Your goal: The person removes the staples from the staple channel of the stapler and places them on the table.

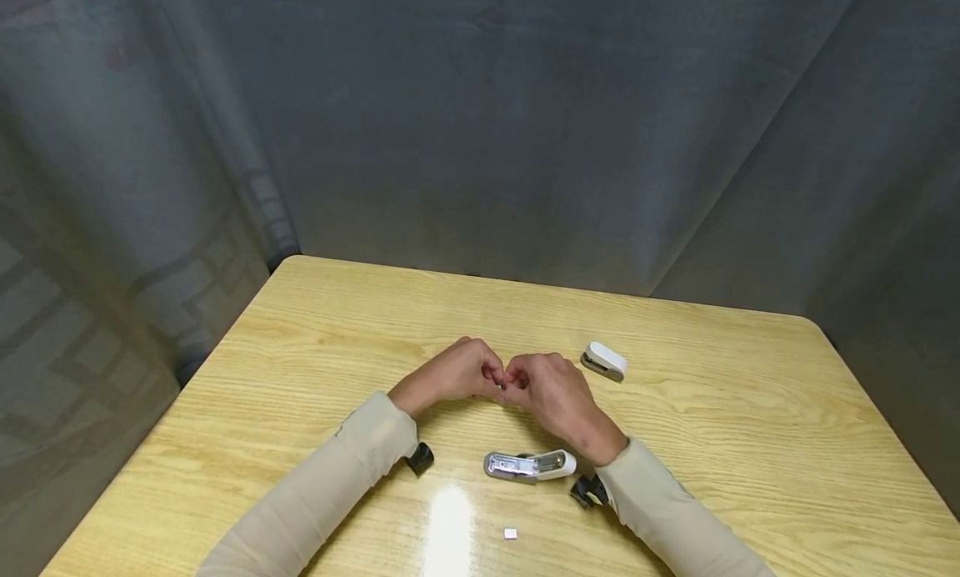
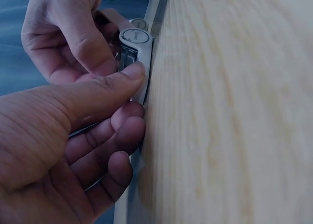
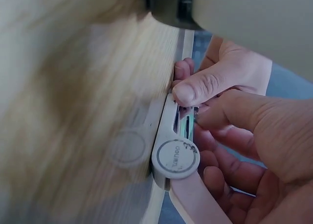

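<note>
Both hands meet above the table, fingertips together. My left hand (image 1: pixel 468 370) and my right hand (image 1: pixel 558 393) pinch a tiny metallic piece (image 3: pixel 196 113) between them, apparently a short staple strip; fingers hide most of it. Close to the hands, on the near side in the head view, lies a white stapler (image 1: pixel 551 465) spread wide open, its metal inside facing up. Its round pivot (image 3: pixel 176 158) shows large in the right wrist view. In the left wrist view, the left thumb (image 2: pixel 110 89) partly covers this stapler. Whether any finger touches it, I cannot tell.
A second white stapler (image 1: pixel 606 360), folded together, lies beyond the right hand. A small pale rectangular piece (image 1: pixel 511 534) sits near the front of the wooden table (image 1: pixel 750 410). Grey curtains (image 1: pixel 480 127) hang behind the table's far edge.
</note>
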A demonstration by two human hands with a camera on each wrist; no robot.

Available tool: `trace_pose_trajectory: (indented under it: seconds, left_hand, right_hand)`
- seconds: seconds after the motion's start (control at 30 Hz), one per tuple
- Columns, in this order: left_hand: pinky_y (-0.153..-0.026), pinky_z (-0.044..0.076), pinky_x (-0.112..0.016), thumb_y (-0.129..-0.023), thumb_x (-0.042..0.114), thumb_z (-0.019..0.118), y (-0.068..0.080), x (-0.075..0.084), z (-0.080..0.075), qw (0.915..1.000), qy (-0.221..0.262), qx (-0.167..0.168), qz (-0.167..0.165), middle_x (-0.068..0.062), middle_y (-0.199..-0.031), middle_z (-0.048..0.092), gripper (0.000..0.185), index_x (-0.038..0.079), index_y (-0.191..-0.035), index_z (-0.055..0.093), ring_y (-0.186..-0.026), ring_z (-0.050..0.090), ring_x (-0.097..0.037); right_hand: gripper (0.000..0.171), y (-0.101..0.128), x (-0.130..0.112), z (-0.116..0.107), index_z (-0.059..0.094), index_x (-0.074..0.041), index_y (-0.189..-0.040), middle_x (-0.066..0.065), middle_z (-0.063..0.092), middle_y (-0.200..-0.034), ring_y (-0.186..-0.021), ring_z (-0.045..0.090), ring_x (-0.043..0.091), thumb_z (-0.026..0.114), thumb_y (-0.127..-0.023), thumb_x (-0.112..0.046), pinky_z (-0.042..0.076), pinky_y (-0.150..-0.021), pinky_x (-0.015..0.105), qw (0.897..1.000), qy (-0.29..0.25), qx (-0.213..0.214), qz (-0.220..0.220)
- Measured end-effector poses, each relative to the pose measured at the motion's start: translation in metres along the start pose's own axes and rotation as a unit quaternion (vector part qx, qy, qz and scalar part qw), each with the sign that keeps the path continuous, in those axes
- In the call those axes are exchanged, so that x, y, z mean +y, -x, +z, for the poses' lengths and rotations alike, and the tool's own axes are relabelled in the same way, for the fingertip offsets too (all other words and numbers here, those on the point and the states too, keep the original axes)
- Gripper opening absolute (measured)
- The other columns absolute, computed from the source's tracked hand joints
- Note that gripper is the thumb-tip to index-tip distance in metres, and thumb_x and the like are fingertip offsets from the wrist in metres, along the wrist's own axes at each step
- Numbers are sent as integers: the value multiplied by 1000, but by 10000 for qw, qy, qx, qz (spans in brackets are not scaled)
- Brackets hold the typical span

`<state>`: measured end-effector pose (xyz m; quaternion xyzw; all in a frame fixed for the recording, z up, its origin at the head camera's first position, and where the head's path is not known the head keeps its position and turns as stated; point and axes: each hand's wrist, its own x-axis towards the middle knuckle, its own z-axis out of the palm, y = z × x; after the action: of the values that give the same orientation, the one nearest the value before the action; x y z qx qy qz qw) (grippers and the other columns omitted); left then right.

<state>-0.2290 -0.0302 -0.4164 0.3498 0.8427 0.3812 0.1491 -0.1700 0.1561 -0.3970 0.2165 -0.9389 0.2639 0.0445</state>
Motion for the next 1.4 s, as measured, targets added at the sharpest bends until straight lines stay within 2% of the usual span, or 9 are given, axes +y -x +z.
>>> trace_pose_trajectory:
  seconds: [0.17, 0.43, 0.77, 1.1, 1.3, 1.4]
  left_hand:
    - [-53, 41, -22, -83, 13, 88, 0, 0, 1, 10000, 19, -33, 11, 7, -61, 64, 17, 16, -74, 75, -52, 49, -5]
    - [-54, 41, -22, -82, 15, 90, 0, 1, 1, 9999, -97, -40, -1, 5, -61, 65, 18, 14, -73, 75, -53, 49, -4]
    - [-55, 43, -22, -82, 14, 89, 0, 3, 2, 9999, -110, -55, -29, 7, -64, 66, 16, 14, -76, 75, -54, 52, -3]
    - [-56, 43, -23, -83, 14, 89, 3, 2, 2, 9999, -53, 10, -111, 8, -64, 65, 16, 15, -76, 75, -54, 50, -4]
    - [-57, 39, -22, -83, 13, 89, 5, 2, 0, 9999, -105, 46, -54, 10, -63, 62, 16, 16, -76, 74, -56, 46, -3]
    - [-60, 40, -24, -84, 13, 88, 4, 3, 0, 9999, -145, 15, 5, 9, -62, 60, 16, 16, -77, 74, -55, 43, -4]
  right_hand:
    - [6, 3, 1, -3, 82, -14, -91, -8, 74, -82, -67, 57, 3, 81, -88, -9, 48, -59, 25, 9997, 187, 89, -133]
    - [7, 6, 2, -4, 80, -12, -86, -8, 72, -79, -67, 57, 2, 79, -87, -4, 49, -61, 26, 9988, 279, 230, -333]
    - [15, 16, 0, -16, 78, -12, -82, -12, 65, -73, -61, 50, 3, 72, -86, 2, 43, -55, 23, 9980, 45, 400, -495]
    - [9, 39, 8, -32, 81, -9, -94, -3, 75, -89, -73, 63, 4, 78, -90, -2, 53, -62, 24, 9947, -317, 696, -682]
    - [16, 53, 19, -45, 82, -13, -99, -6, 77, -98, -78, 65, 2, 81, -88, -1, 55, -63, 25, 9934, -516, 690, -754]
    - [19, 61, 23, -49, 83, -13, -99, -7, 77, -97, -77, 66, 2, 81, -87, 1, 55, -64, 25, 9938, -541, 621, -741]
